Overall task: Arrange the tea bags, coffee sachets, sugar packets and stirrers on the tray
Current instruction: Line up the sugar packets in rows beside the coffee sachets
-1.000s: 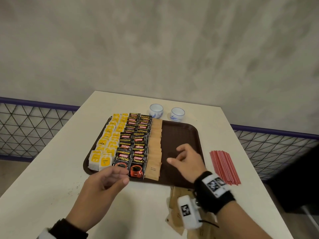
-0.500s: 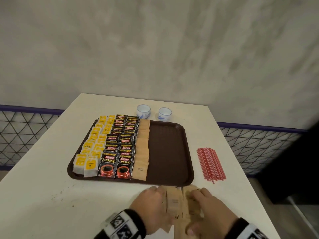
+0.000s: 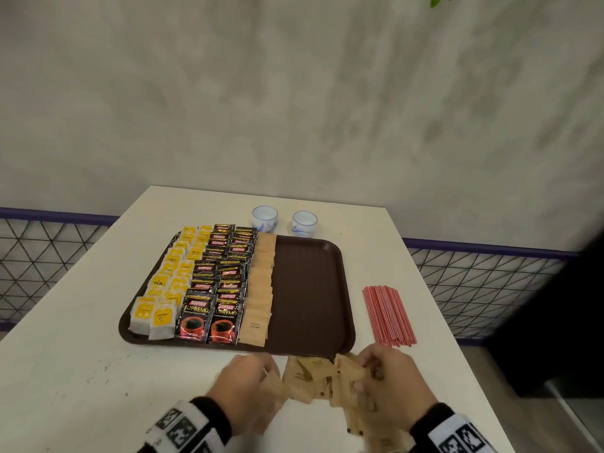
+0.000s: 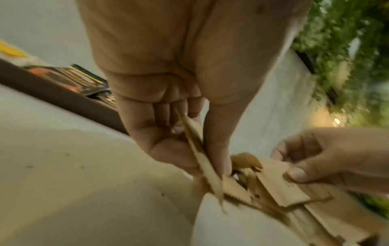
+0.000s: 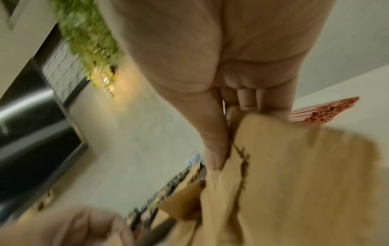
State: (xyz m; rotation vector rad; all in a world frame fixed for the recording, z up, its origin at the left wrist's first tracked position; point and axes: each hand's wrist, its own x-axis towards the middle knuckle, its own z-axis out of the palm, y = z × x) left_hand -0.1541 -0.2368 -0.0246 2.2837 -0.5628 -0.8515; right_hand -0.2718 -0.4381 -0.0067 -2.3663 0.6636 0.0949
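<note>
Sugar step: L hand (image 3: 250,384) & R hand (image 3: 387,376) each pinch flat brown paper sugar packets (image 3: 310,376) at tray's 6 o'clock. Next: prob. lay 2nd column on brown plastic tray (image 3: 310,289).

Right half of tray (image 3: 310,289) bare, open from above and from near rim. Left half blocked: tea bags (image 3: 170,279), coffee sachets (image 3: 219,289), sugar column (image 3: 260,289). Two cups (image 3: 284,221) just behind far rim. Stirrers (image 3: 389,317) on tabletop (image 3: 65,371) right of tray, gap between. Loose sugar packets (image 3: 310,374) and both hands crowd near edge.
</note>
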